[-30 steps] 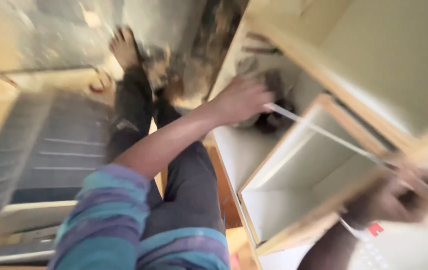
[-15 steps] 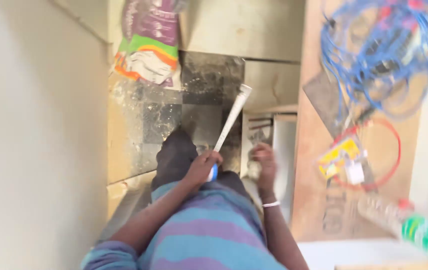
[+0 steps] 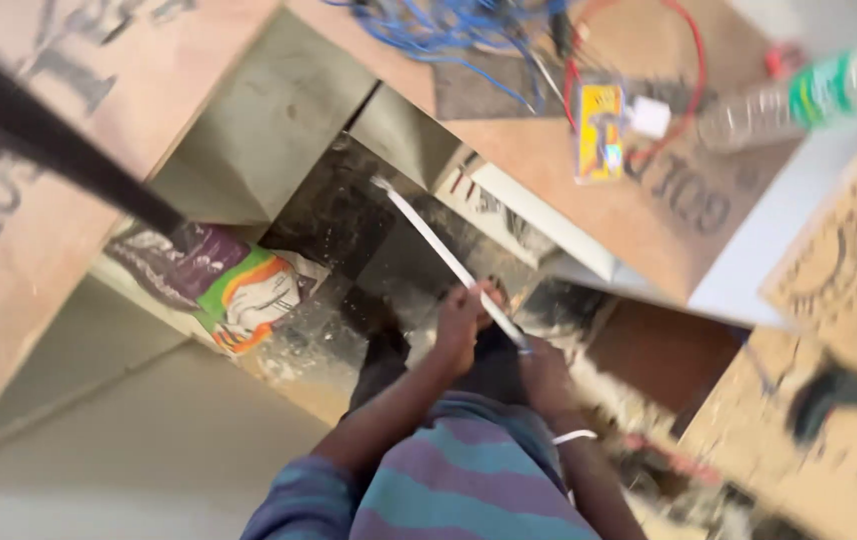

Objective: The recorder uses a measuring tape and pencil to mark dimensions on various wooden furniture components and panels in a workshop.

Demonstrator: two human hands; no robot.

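Note:
I stand on a dusty dark floor and hold a long thin white strip in front of me. My left hand grips it near its lower end. My right hand, with a white band at the wrist, is closed around the strip's lower end just below. The strip points up and to the left, away from me. My striped purple and blue shirt fills the bottom of the view.
A plywood board to the right carries tangled blue wires, a red wire loop, a yellow packet and a plastic bottle. A colourful sack lies on the floor at left. A dark bar crosses the upper left.
The view has swung round, and the board with wires now sits at the upper right. My right hand has come onto the strip's lower end; my left hand still holds it.

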